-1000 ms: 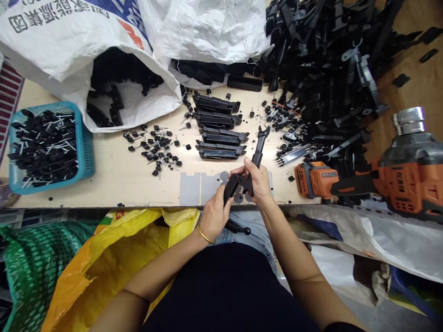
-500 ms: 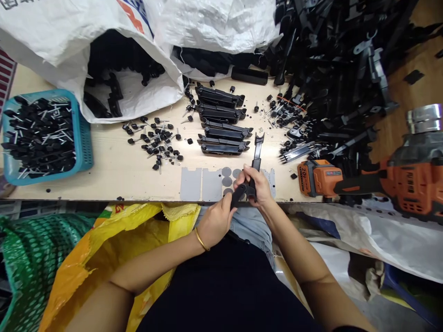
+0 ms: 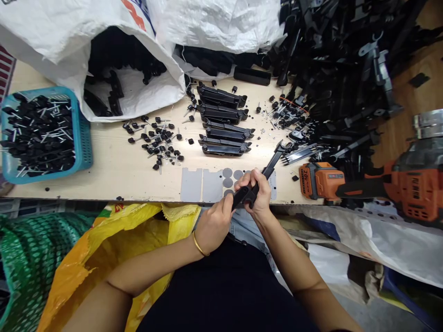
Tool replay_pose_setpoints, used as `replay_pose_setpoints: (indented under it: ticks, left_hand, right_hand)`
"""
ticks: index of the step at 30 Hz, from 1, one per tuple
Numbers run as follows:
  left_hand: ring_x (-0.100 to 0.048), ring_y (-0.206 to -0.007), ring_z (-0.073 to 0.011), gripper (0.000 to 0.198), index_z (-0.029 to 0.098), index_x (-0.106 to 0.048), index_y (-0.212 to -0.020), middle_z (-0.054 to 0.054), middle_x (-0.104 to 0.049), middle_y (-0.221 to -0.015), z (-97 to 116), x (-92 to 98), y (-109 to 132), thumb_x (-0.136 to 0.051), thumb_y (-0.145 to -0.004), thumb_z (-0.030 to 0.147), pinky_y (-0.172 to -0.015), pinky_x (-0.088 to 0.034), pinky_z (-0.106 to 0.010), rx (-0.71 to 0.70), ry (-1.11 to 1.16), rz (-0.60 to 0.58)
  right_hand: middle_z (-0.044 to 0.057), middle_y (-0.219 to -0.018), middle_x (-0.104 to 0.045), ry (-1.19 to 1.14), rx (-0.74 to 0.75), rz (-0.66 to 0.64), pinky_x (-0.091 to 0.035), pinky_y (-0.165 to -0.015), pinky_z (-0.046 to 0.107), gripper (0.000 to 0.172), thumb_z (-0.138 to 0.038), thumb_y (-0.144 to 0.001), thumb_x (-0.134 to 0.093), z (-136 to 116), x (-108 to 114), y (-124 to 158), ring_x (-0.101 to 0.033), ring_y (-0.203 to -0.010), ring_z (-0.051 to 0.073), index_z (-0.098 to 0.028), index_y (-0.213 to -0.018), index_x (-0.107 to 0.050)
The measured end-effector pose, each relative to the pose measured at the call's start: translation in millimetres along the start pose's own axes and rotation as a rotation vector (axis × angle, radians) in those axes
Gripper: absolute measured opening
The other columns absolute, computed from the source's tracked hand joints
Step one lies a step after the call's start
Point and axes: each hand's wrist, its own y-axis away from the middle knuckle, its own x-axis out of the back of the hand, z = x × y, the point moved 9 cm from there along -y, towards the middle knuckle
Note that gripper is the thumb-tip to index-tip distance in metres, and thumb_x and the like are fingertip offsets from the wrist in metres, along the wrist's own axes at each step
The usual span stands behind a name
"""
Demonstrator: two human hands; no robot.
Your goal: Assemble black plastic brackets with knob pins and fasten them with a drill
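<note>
Between my hands is a black jointed plastic bracket (image 3: 270, 168), bent at its joint, over the table's front edge. My left hand (image 3: 215, 220) is closed round its short lower end. My right hand (image 3: 259, 192) wraps the longer arm, whose forked tip points up and to the right. My fingers partly hide the joint. Beyond my hands, several folded black brackets (image 3: 226, 133) lie stacked in a row. To their left, black-headed screws (image 3: 162, 140) are scattered on the table. Grey flat pads (image 3: 212, 185) lie at the front edge, partly behind my right hand.
A blue basket (image 3: 83, 152) full of black-headed screws stands at the left. White sacks (image 3: 138, 103) with black parts lie at the back. An orange power drill (image 3: 422, 193) rests on the right, before a heap of black parts (image 3: 332, 83). A yellow sack (image 3: 131, 244) hangs below.
The bracket's long arm has swung from nearly upright to a slant toward the right. My right hand has turned with it, while my left hand has kept its hold.
</note>
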Motion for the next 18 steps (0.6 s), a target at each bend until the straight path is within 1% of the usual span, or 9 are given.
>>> replay_pose_setpoints:
  ticks: [5, 9, 11, 13, 15, 17, 18]
  left_hand:
    - [-0.071, -0.076, -0.0192, 0.028, 0.012, -0.041, -0.125, -0.011, -0.07, -0.095, -1, 1.4, -3, -0.04, -0.098, 0.021, -0.061, -0.055, -0.026, -0.014, -0.003, 0.007]
    - [-0.07, -0.074, -0.0197, 0.029, 0.01, -0.041, -0.124, -0.011, -0.07, -0.092, 1, 0.2, -3, -0.041, -0.097, 0.02, -0.06, -0.054, -0.027, -0.018, -0.003, 0.009]
    - [-0.07, -0.074, -0.0203, 0.03, 0.009, -0.041, -0.124, -0.012, -0.07, -0.092, 1, -1.9, -3, -0.042, -0.097, 0.02, -0.061, -0.054, -0.027, -0.021, 0.011, -0.012]
    - [-0.071, -0.076, -0.0204, 0.029, 0.01, -0.042, -0.124, -0.012, -0.07, -0.094, -3, -6.8, -5, -0.043, -0.097, 0.021, -0.063, -0.054, -0.028, -0.01, 0.033, -0.075]
    - [-0.071, -0.077, -0.02, 0.029, 0.012, -0.044, -0.123, -0.01, -0.071, -0.095, -11, -14.7, -13, -0.045, -0.096, 0.022, -0.063, -0.054, -0.027, -0.007, 0.066, -0.185]
    - [-0.07, -0.075, -0.0198, 0.03, 0.015, -0.046, -0.123, -0.008, -0.071, -0.094, -22, -23.6, -27, -0.049, -0.095, 0.023, -0.06, -0.053, -0.026, -0.026, 0.085, -0.315]
    - [-0.07, -0.075, -0.02, 0.03, 0.016, -0.047, -0.123, -0.007, -0.071, -0.094, -29, -27.1, -36, -0.051, -0.094, 0.024, -0.06, -0.052, -0.027, -0.039, 0.076, -0.367]
  right_hand:
    - [-0.004, -0.047, -0.053, -0.022, 0.058, 0.083, -0.05, -0.046, 0.024, 0.046, -0.049, -0.072, -0.068, 2, 6, 3, -0.055, -0.044, 0.01, -0.021, -0.05, -0.039]
    - [-0.004, -0.047, -0.053, -0.037, 0.059, 0.102, -0.049, -0.045, 0.024, 0.044, -0.047, -0.07, -0.069, 4, 8, 2, -0.054, -0.042, 0.01, -0.02, -0.05, -0.041]
    - [-0.004, -0.046, -0.053, -0.038, 0.052, 0.113, -0.048, -0.044, 0.024, 0.044, -0.048, -0.068, -0.07, 5, 8, 0, -0.054, -0.042, 0.011, -0.02, -0.049, -0.042]
    - [-0.004, -0.045, -0.053, -0.042, 0.049, 0.14, -0.048, -0.044, 0.024, 0.045, -0.049, -0.066, -0.072, 8, 9, -2, -0.054, -0.042, 0.011, -0.02, -0.049, -0.041]
    - [-0.005, -0.047, -0.055, -0.052, 0.066, 0.178, -0.049, -0.045, 0.024, 0.047, -0.051, -0.065, -0.072, 9, 16, -4, -0.056, -0.043, 0.011, -0.021, -0.05, -0.04]
    - [-0.004, -0.052, -0.059, -0.011, 0.096, 0.21, -0.05, -0.049, 0.024, 0.046, -0.054, -0.066, -0.072, 5, 30, -5, -0.058, -0.048, 0.011, -0.021, -0.054, -0.043]
    - [-0.003, -0.055, -0.06, 0.056, 0.074, 0.196, -0.051, -0.049, 0.024, 0.045, -0.056, -0.066, -0.071, 4, 38, -5, -0.059, -0.05, 0.012, -0.021, -0.057, -0.045]
